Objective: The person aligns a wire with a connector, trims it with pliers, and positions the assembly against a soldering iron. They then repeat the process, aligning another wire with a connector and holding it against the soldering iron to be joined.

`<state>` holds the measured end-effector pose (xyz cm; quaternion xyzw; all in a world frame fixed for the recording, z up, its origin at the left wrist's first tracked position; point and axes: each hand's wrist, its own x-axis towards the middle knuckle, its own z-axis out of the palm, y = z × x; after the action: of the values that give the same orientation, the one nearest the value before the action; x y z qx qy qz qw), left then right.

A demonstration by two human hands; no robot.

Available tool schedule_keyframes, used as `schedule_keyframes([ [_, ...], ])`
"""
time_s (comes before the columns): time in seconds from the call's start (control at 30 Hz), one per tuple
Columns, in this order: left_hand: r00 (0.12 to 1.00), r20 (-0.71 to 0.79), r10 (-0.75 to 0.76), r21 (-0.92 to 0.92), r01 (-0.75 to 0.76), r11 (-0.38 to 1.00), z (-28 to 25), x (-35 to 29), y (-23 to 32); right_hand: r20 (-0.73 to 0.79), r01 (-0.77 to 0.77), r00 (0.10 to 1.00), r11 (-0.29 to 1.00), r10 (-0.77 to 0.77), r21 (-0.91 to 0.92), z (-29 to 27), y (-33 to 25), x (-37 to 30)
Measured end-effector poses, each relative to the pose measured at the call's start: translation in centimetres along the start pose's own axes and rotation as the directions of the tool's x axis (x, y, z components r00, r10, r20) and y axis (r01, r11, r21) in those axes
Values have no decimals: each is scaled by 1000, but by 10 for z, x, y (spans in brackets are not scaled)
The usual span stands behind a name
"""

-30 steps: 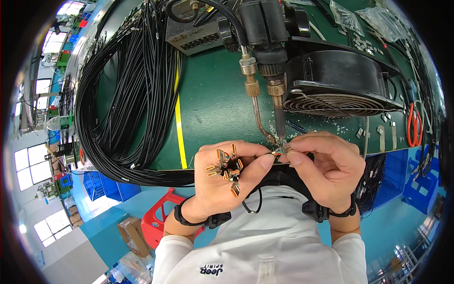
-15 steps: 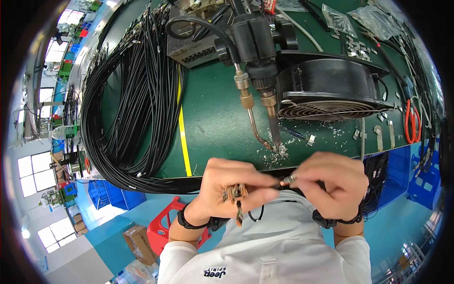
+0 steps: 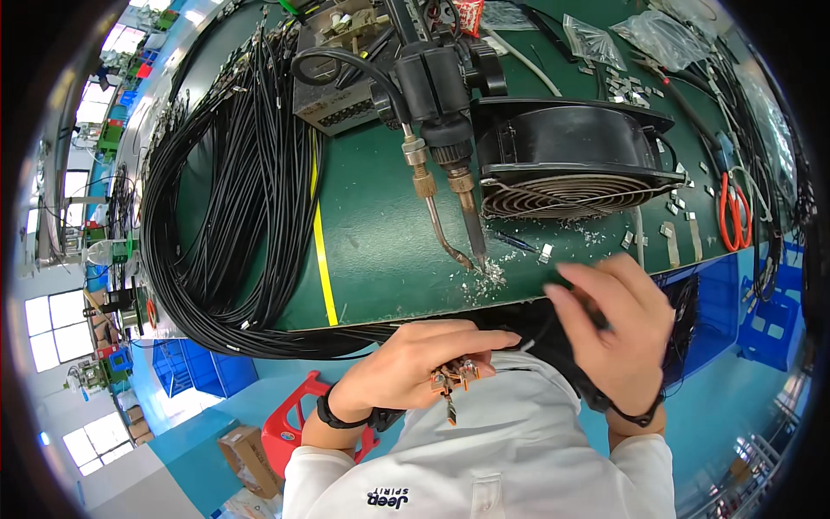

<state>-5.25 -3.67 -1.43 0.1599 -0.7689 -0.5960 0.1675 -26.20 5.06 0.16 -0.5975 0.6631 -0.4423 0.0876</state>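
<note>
In front of my shirt, my left hand (image 3: 432,363) is closed around a bundle of black cables. Their stripped ends, with orange and copper-coloured wires (image 3: 456,377), stick out below its fingers. To the right, my right hand (image 3: 618,333) is apart from the bundle, its thumb and index finger spread; it is slightly blurred by motion. Between the two hands a dark cable (image 3: 543,333) shows in part. Just beyond them, a soldering head (image 3: 477,242) with a bent metal tube (image 3: 443,233) points down at the table's near edge, among silvery solder scraps (image 3: 486,278).
A large coil of black cables (image 3: 233,199) covers the green table (image 3: 372,225) at the left. A black fan (image 3: 571,151) stands right of the soldering head. Small metal connector shells (image 3: 631,89) and orange-handled pliers (image 3: 735,216) lie right. A red stool (image 3: 290,419) stands below left.
My right hand has let go of the cable end and moved away from my left hand, fingers spreading. My left hand has shifted slightly right with the bundle. The whole view has shifted a little.
</note>
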Motion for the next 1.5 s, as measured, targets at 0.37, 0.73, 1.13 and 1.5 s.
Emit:
schedule_keyframes([
  [0.37,998,-4,61,-155,-61,986,-4,-13,-9,-31,80,996,975,-88,-206,31,1,7],
  [0.73,858,-511,52,-96,-118,988,-18,-11,-2,16,-29,1000,934,25,355,39,0,8],
  [1.13,890,-451,66,-56,-103,993,-17,-7,-5,26,-31,999,774,19,632,40,4,11],
  [1.5,898,-427,103,-26,-126,992,-18,-8,-7,-89,45,996,796,11,603,40,3,10],
])
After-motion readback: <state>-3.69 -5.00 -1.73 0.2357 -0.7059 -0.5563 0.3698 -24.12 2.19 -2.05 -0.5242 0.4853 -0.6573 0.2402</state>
